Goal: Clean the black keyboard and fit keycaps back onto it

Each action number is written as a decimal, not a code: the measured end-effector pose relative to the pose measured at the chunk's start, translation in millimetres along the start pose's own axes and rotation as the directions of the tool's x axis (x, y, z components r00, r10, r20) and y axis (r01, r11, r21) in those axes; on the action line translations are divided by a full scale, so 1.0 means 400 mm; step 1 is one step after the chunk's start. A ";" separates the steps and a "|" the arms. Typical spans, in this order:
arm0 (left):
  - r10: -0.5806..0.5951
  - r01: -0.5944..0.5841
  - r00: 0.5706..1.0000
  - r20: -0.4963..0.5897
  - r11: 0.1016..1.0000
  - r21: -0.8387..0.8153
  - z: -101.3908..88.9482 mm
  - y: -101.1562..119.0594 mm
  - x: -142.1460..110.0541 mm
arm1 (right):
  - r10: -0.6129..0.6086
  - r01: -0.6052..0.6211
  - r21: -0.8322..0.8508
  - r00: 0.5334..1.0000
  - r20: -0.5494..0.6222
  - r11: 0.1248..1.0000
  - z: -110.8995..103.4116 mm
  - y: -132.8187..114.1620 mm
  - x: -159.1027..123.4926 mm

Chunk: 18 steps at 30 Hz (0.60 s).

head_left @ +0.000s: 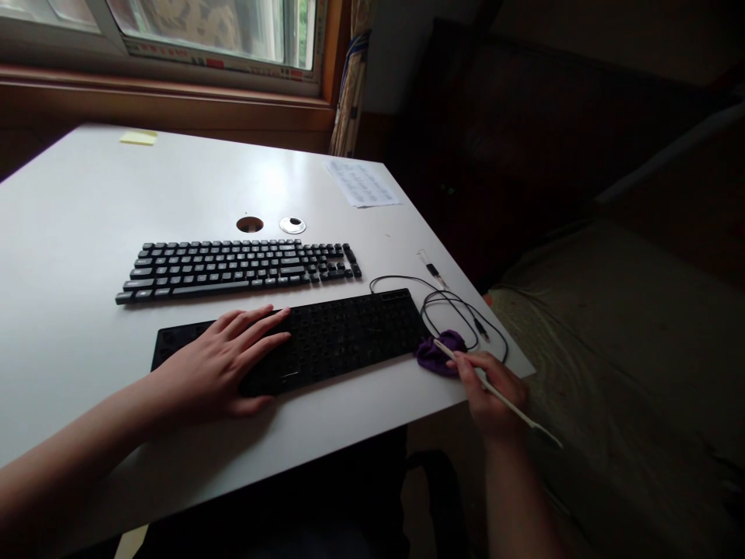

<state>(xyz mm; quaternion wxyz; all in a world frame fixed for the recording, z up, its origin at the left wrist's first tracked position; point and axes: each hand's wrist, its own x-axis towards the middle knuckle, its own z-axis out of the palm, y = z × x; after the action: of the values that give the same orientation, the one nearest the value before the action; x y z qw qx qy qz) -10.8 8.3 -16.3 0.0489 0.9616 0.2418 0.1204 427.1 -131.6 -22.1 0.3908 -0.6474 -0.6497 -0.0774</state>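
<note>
A black keyboard base with its keycaps off lies slightly slanted on the white table. My left hand rests flat on its left part, fingers spread. At the base's right end, my right hand grips a thin pale stick with a narrow, slightly bent far end; its exact kind is unclear. The stick's near tip is at a crumpled purple cloth, seemingly touching it. Behind the base, the loose dark keycaps are set out in keyboard order.
A black cable with a USB plug coils by the table's right edge. Papers and a yellow sticky note lie farther back. The table has a cable hole beside a round metal cover.
</note>
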 end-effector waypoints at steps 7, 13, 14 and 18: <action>0.021 -0.021 1.000 0.013 0.999 0.040 0.002 -0.003 -0.001 | -0.082 0.082 0.001 0.992 0.096 0.997 0.009 0.010 -0.003; 0.013 -0.013 1.000 0.005 1.000 0.023 0.002 -0.002 -0.002 | -0.144 0.143 0.018 0.984 0.104 0.990 0.030 0.016 -0.003; 0.011 -0.011 1.000 0.005 1.000 0.022 0.002 -0.002 -0.002 | -0.155 0.155 0.014 0.982 0.103 0.988 0.034 0.018 -0.002; 0.020 -0.021 1.000 0.015 0.999 0.047 0.003 -0.003 -0.001 | -0.203 0.204 0.001 0.976 0.083 0.979 0.051 0.018 0.012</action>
<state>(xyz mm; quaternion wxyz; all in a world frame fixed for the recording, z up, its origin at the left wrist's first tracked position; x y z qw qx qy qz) -11.2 9.1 -17.6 0.0265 0.9657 0.2345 0.1083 425.9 -114.6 -35.8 0.3511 -0.5817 -0.7279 -0.0926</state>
